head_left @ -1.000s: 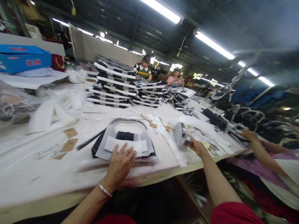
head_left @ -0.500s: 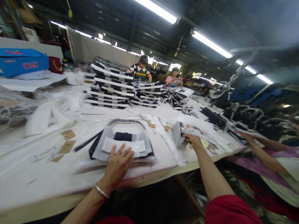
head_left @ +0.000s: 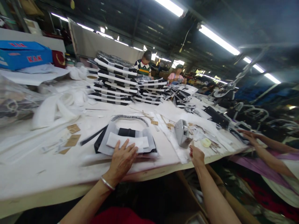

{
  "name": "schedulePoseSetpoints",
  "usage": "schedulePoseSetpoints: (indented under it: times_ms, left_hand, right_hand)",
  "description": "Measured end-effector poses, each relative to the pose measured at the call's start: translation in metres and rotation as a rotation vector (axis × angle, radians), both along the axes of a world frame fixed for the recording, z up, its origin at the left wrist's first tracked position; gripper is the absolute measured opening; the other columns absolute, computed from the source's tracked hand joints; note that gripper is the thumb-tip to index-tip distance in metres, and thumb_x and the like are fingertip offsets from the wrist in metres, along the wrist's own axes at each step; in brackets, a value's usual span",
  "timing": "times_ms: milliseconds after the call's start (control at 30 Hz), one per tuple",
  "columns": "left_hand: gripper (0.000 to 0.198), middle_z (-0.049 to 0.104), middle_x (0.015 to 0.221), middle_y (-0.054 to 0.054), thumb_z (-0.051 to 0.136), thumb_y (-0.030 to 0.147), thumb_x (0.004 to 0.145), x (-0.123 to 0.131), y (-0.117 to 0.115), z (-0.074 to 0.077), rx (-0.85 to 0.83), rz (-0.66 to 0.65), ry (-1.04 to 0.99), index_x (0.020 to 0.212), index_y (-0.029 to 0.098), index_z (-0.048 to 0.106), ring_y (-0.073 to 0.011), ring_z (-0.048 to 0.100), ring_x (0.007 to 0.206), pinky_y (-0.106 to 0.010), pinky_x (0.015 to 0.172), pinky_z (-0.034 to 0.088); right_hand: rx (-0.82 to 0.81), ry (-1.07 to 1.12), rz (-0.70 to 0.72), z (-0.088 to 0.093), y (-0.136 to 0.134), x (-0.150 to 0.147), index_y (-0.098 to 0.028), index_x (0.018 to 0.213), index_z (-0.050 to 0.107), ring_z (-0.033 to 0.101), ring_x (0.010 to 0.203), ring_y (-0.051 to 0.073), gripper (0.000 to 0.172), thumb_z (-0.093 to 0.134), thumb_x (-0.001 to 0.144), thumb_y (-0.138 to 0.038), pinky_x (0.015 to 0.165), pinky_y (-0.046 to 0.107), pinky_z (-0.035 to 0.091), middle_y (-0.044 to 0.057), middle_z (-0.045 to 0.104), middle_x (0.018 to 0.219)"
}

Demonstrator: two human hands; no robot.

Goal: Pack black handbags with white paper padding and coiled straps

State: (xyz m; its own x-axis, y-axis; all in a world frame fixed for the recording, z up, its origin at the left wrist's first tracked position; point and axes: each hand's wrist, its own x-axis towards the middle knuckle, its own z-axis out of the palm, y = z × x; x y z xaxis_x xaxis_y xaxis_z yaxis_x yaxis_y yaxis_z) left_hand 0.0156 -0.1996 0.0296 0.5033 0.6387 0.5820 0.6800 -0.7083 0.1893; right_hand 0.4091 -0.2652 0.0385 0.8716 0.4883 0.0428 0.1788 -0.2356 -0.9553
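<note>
On the white table [head_left: 70, 174] lies a black handbag [head_left: 99, 146] with a wrapped curved handle [head_left: 130, 117] and translucent wrapping sheet [head_left: 106, 138] over its front. A strip of white foam [head_left: 116, 140] lies across the bag. My left hand [head_left: 123, 158] rests flat on the foam's lower edge, fingers spread. Just right of the bag stands a grey tape dispenser [head_left: 181, 132]. Close in front of it, my right hand [head_left: 197, 156] is closed in a pinch. A short pale piece of tape [head_left: 192, 143] seems to show at its fingertips, hard to make out.
Stacks of black bags with white padding [head_left: 114, 82] stand behind. Brown tags [head_left: 73, 140] lie to the left, with white foam strips [head_left: 50, 109] behind them. A yellowish roll [head_left: 206, 142] sits right of the dispenser. A co-worker's hands [head_left: 251, 137] are at the far right.
My right hand has drawn back from the dispenser toward the table's front edge. My left hand stays flat on the foam strip. The whole view has shifted slightly.
</note>
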Motion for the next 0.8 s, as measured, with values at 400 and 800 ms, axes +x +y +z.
schedulePoseSetpoints:
  times_ms: [400, 800]
  left_hand:
    - [0.016, 0.069, 0.117, -0.003, 0.055, 0.026, 0.093, 0.001, -0.005, 0.003, -0.06, 0.006, -0.023, 0.105, 0.028, 0.065, -0.0315, 0.052, 0.127, -0.061, 0.109, 0.03]
    - [0.023, 0.066, 0.119, -0.005, 0.057, 0.027, 0.092, 0.002, -0.002, -0.006, -0.05, 0.009, -0.064, 0.113, 0.03, 0.064, -0.0311, 0.051, 0.127, -0.062, 0.11, 0.027]
  right_hand:
    - [-0.438, -0.302, 1.316, 0.137, 0.063, -0.156, -0.018, 0.072, 0.068, 0.055, 0.062, 0.014, 0.024, 0.064, 0.074, -0.042, 0.059, 0.024, 0.043, 0.0, 0.063, 0.064]
    - [-1.018, -1.051, 1.621, 0.105, 0.155, -0.261, -0.022, 0.044, 0.061, 0.056, 0.051, 0.014, 0.024, 0.084, 0.047, -0.017, 0.058, 0.025, 0.039, -0.006, 0.052, 0.041]
